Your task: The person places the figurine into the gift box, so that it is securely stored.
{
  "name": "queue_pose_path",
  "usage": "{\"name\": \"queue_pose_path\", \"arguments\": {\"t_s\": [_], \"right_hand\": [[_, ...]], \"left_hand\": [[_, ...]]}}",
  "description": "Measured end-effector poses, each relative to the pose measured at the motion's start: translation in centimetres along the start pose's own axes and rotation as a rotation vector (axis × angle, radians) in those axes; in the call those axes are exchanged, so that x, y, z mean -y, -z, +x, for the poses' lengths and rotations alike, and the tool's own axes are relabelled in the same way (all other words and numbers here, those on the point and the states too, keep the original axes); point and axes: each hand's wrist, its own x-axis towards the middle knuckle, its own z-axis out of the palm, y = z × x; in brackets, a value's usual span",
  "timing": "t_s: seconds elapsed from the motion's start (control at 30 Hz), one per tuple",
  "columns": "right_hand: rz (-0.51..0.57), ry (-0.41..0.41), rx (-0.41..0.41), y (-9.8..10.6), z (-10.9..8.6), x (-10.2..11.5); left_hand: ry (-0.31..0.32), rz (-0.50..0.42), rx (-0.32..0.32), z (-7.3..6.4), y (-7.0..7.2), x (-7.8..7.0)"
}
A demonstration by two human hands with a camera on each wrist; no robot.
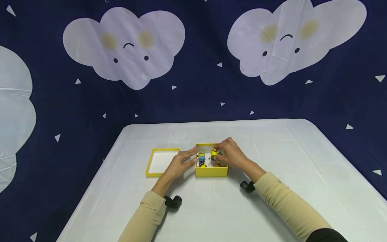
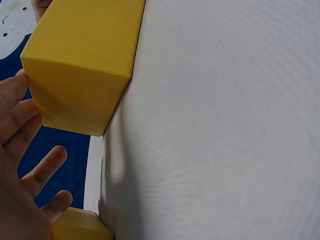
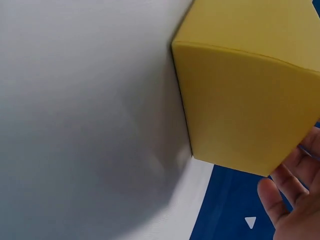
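Observation:
A yellow open box (image 1: 211,172) on the table holds several small toy figures. My left hand (image 1: 179,164) is at its left side, fingers extended; the left wrist view shows fingertips touching the upper edge of the box (image 2: 80,95). Over the right wall reaches my right hand (image 1: 233,153), its thumb and index finger pinching a yellow minion figure (image 1: 214,153) inside. A minion figure in blue (image 1: 201,158) stands at the left, with another yellow figure (image 1: 202,165) lying before it. In the right wrist view the box wall (image 3: 245,105) hides the right fingertips.
Left of the box lies its yellow-rimmed lid (image 1: 154,174), white inside facing up, close by my left hand. A white cloth covers the table (image 1: 211,215). Behind it hangs a dark blue curtain (image 1: 199,101) with clouds and triangles.

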Motion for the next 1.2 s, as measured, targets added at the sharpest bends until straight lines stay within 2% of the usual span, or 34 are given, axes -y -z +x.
{"name": "queue_pose_path", "arguments": {"t_s": [0.13, 0.23, 0.43, 0.7, 0.93, 1.2], "right_hand": [[-0.014, -0.020, -0.044, 0.0, -0.2, -0.1], [0.006, -0.049, -0.045, 0.1, -0.3, -0.2], [0.033, -0.063, 0.017, 0.2, -0.2, -0.5], [0.033, -0.053, 0.086, 0.3, 0.3, -0.6], [0.004, -0.013, 0.136, 0.5, 0.8, -0.8], [-0.032, -0.044, 0.171, 0.5, 1.3, -0.6]], "left_hand": [[-0.004, 0.003, -0.002, 0.0, 0.0, 0.0], [-0.006, 0.007, -0.004, 0.0, 0.0, -0.1], [0.004, 0.005, -0.004, -0.1, 0.0, -0.2], [-0.023, -0.016, -0.008, 0.0, 0.0, -0.2], [-0.026, -0.006, -0.005, 0.0, 0.0, -0.1], [-0.027, -0.003, -0.008, 0.0, 0.0, -0.1]]}}
